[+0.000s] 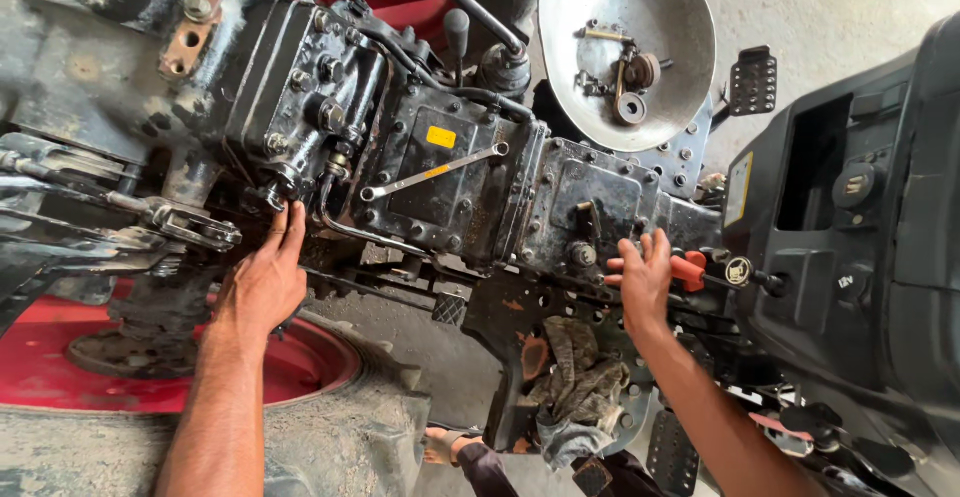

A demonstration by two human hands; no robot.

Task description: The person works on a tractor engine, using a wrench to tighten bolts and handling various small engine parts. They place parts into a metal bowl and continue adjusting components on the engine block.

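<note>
The left hand (265,282) presses open fingers against the greasy engine block (440,172) at its left end. The right hand (645,277) rests open beside an orange handle (688,269). A wrench (432,172) lies on top.

wrench (432,171) on gearbox housing (450,187) | metal bowl (640,7) behind | rag (575,372) below

The left hand's (265,282) fingertips vanish behind the black housing (300,97). The right hand (645,277) covers part of an orange handle (688,269). The bowl's (660,77) top is cut off.
</note>
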